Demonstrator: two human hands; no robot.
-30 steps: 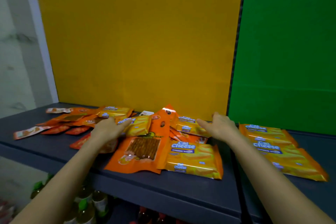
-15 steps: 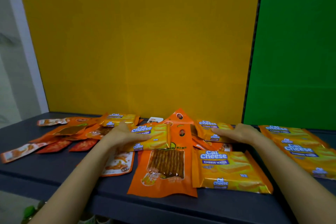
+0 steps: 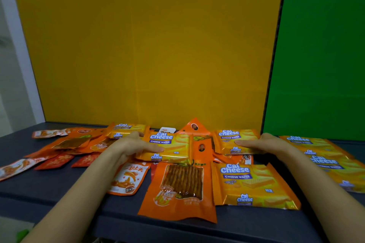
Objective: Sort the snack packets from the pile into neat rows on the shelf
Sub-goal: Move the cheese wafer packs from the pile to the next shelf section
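A pile of orange and yellow snack packets lies on the dark shelf. My left hand grips the left end of a yellow Cal Cheese wafer packet, thumb on top. My right hand rests on the right end of another Cal Cheese packet, fingers flat on it. A third Cal Cheese packet lies flat at the front. Beside it lies a big orange packet of spicy strips. A row of Cal Cheese packets lies at the right.
Small orange and red sachets are scattered at the left of the shelf. Another Cal Cheese packet lies at the back. A yellow back panel and a green panel rise behind. The shelf's front edge runs along the bottom.
My left hand has taken hold of a Cal Cheese packet and drawn it toward the middle. My right hand has settled on the back packet. The camera has moved closer.
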